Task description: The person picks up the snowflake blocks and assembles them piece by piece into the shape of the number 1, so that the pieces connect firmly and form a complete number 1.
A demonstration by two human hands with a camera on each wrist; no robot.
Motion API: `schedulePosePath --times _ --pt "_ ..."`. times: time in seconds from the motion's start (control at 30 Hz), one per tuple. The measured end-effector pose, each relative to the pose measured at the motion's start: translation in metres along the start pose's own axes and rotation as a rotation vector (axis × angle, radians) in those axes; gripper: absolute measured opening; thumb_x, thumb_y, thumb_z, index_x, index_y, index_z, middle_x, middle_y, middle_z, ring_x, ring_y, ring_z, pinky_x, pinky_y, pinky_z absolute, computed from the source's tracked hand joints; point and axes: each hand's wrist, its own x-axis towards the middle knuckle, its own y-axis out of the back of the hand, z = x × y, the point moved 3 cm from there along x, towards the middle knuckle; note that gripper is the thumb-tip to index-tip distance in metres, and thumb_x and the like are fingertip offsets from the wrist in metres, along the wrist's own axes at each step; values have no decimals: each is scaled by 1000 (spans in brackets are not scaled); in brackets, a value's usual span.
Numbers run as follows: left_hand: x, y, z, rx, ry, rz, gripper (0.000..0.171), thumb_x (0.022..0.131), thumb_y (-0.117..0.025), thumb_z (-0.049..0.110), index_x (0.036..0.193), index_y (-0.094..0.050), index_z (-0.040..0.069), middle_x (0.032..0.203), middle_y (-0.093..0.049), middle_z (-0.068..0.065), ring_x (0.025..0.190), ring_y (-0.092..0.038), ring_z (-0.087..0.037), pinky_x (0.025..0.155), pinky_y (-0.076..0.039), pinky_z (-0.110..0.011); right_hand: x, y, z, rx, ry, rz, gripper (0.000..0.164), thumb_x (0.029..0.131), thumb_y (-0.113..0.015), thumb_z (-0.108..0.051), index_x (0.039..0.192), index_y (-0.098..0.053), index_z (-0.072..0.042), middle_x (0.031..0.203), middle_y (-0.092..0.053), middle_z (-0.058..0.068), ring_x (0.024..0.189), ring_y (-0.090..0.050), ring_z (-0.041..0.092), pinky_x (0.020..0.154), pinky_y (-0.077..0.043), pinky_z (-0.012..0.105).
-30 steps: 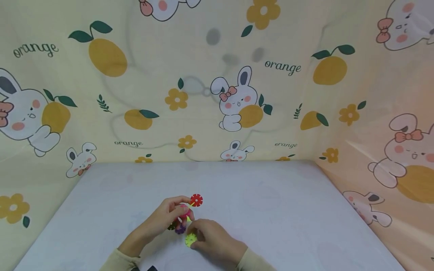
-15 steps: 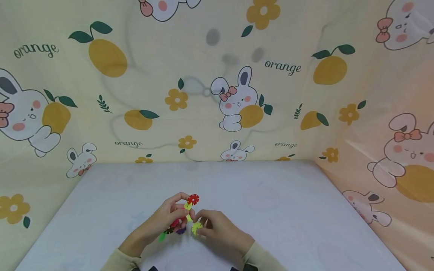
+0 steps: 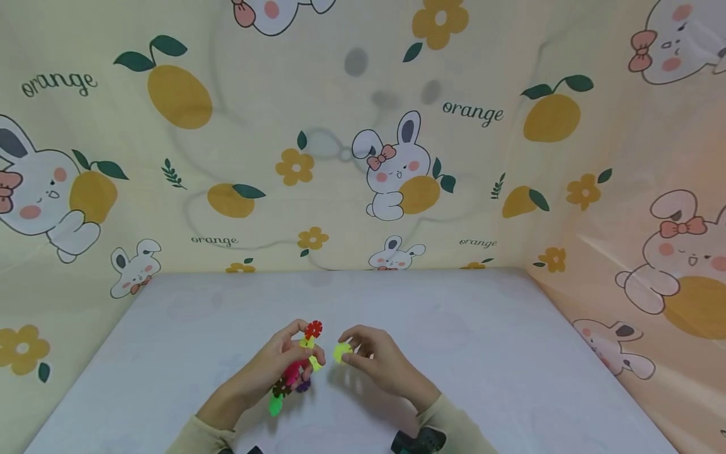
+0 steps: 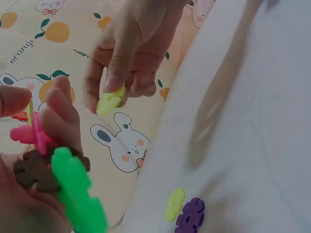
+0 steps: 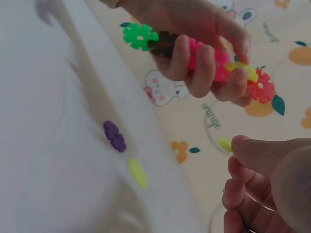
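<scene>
My left hand grips a chain of notched plastic snowflake discs joined edge to edge. The chain runs from a red disc through yellow and pink discs to a brown disc and a green disc. Its middle is partly hidden by my fingers. Between thumb and fingertips, my right hand pinches a single yellow snowflake disc, raised to the right of the chain with a gap between them. Below, a purple disc and another yellow disc lie close together on the table.
The white tabletop stretches out around both hands. Behind it and along its sides hangs a cream cloth printed with rabbits and oranges. A black strap device sits at the right wrist.
My right hand has carried its yellow disc upward and to the right, away from the left hand. The left-hand chain has shifted slightly left and turned, bringing its green end into view.
</scene>
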Motion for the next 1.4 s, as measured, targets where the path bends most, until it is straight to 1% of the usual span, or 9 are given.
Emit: schedulePosePath --times 0.23,0.47,0.6,0.7,0.8,0.97,1.13,1.23,1.4 --pt "-1 0 1 -21 -1 -5 46 103 -58 20 140 -37 4 100 -77 0 66 -62 -6 60 -51 -19 -1 8 -5 66 40 45 23 95 -70 -11 117 -67 -8 93 -68 12 69 -60 5 66 -52 20" --pt "-1 -1 0 -1 5 8 52 105 -55 23 149 -34 5 99 -73 2 68 -61 -5 59 -48 -18 -1 12 -8 146 19 60 24 95 -69 -11 119 -66 -5 93 -68 16 68 -61 16 64 -52 21" --pt "-1 -1 0 15 29 11 51 107 -50 34 147 -37 5 103 -71 -2 69 -60 -7 59 -48 -18 -1 11 -8 182 26 60 25 96 -68 -10 119 -65 -3 93 -66 17 66 -58 11 63 -51 21" --pt "-1 -2 -1 18 43 1 54 108 -44 42 145 -43 3 105 -69 -4 70 -59 -8 60 -49 -17 -2 11 -9 197 27 64 24 96 -68 -10 119 -65 -3 93 -65 16 63 -54 6 61 -48 20" --pt "0 -2 -1 19 52 0 57 108 -42 46 142 -48 0 105 -69 -5 70 -58 -7 61 -49 -15 -2 11 -10 198 28 74 24 96 -68 -10 119 -65 -4 94 -63 14 62 -50 5 60 -45 18" --pt "1 -4 -2 41 55 14 54 107 -46 44 138 -54 0 102 -69 -3 67 -57 -6 59 -49 -15 -3 11 -11 195 57 112 24 96 -68 -9 119 -65 -3 90 -63 15 62 -48 4 59 -43 18" --pt "2 -6 -4 81 48 23 49 106 -49 41 134 -57 2 98 -69 0 65 -55 -6 55 -46 -15 -4 13 -13 244 79 151 24 96 -67 -8 120 -65 -3 84 -61 15 59 -46 3 57 -43 18" --pt "3 -8 -5 104 39 19 45 106 -50 39 131 -58 2 96 -70 1 64 -55 -6 54 -44 -16 -4 12 -16 260 90 153 25 97 -67 -8 120 -65 -1 83 -60 15 58 -46 2 56 -43 18" --pt "4 -10 -6 129 7 2 42 107 -49 38 129 -59 3 97 -69 -2 63 -55 -4 52 -43 -16 -5 10 -19 235 93 147 24 97 -66 -9 120 -65 -2 84 -61 17 58 -47 2 56 -44 18"
